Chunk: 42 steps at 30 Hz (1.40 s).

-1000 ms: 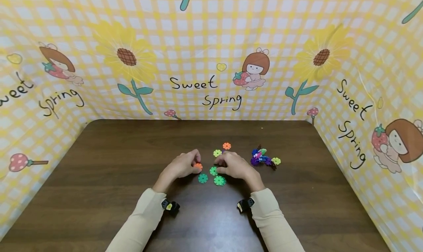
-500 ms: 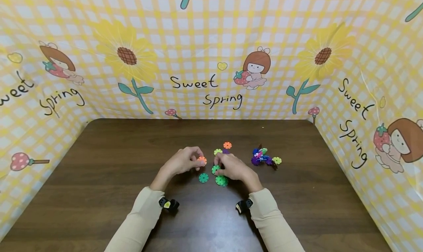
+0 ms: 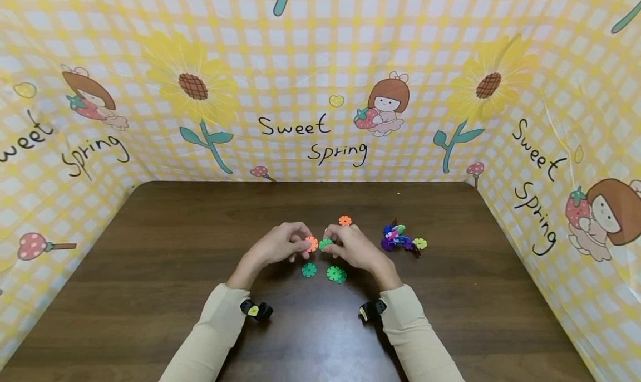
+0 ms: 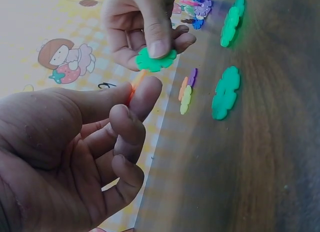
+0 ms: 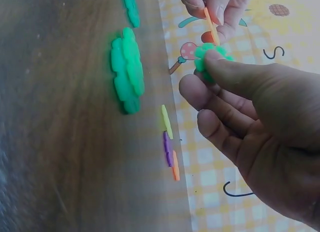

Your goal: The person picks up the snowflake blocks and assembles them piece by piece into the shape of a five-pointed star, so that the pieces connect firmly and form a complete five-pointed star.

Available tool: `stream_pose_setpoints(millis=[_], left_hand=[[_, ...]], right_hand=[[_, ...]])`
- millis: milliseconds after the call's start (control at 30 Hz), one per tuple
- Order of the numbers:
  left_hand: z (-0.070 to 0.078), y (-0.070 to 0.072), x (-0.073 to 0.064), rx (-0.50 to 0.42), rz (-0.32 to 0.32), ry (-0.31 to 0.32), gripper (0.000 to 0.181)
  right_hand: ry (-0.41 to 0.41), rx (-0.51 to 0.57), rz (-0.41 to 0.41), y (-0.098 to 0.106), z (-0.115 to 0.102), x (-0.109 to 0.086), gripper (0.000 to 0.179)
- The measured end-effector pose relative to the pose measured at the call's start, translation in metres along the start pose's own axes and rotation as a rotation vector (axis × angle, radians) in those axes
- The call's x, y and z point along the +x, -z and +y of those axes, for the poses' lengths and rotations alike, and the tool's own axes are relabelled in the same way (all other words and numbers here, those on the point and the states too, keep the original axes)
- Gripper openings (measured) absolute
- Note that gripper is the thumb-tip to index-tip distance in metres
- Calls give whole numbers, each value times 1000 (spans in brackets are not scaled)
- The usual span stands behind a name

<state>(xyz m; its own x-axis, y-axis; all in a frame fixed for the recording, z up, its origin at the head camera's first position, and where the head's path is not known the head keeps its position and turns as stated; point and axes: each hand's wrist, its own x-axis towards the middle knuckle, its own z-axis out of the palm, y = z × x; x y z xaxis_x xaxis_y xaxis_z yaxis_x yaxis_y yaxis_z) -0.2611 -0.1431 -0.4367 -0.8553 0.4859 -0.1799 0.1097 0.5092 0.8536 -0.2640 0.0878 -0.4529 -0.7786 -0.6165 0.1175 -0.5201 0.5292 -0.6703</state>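
Observation:
Between thumb and index finger my left hand [image 3: 285, 243] pinches an orange notched plastic disc [image 3: 312, 244]. My right hand [image 3: 356, 247] pinches a green notched disc [image 3: 325, 245] the same way. The two discs are held up close to each other, edge toward edge; in the right wrist view the orange disc [image 5: 212, 27] stands edge-on right at the rim of the green disc [image 5: 201, 62]. Below the hands on the table lie a teal disc [image 3: 309, 270] and a green disc [image 3: 334, 273] overlapping another one.
Beyond my right hand lies a loose orange disc [image 3: 345, 220], with a yellow disc [image 5: 166, 121] and a purple disc [image 5: 167, 149] near it. Farther right on the brown table [image 3: 200, 204] sits a cluster of joined discs [image 3: 395, 238]. Patterned cloth [image 3: 310, 64] walls the table's back and sides.
My left hand has lifted the orange disc and carried it right. My right hand has raised the green disc off the table toward it, so the two discs now nearly meet.

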Motion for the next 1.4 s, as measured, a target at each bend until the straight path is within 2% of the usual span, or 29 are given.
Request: stream_pose_setpoints(millis=[200, 433, 567, 800, 967, 1200, 1400], left_hand=[[1, 0, -1, -17, -26, -16, 14], [1, -2, 2, -92, -64, -50, 14], [2, -4, 3, -125, -58, -54, 12], [5, -5, 0, -193, -85, -57, 10], [9, -3, 0, -205, -97, -69, 10], [10, 7, -3, -218, -93, -65, 16], [7, 8, -2, -178, -105, -32, 18]], right_hand=[[12, 32, 18, 3, 0, -1, 5], [86, -42, 88, 4, -2, 0, 9], [119, -54, 137, 4, -2, 0, 12], [159, -11, 150, 5, -3, 1, 11], [180, 35, 127, 9, -6, 1, 9], [111, 163, 69, 0, -6, 4, 3], [53, 107, -63, -13, -1, 6, 12]])
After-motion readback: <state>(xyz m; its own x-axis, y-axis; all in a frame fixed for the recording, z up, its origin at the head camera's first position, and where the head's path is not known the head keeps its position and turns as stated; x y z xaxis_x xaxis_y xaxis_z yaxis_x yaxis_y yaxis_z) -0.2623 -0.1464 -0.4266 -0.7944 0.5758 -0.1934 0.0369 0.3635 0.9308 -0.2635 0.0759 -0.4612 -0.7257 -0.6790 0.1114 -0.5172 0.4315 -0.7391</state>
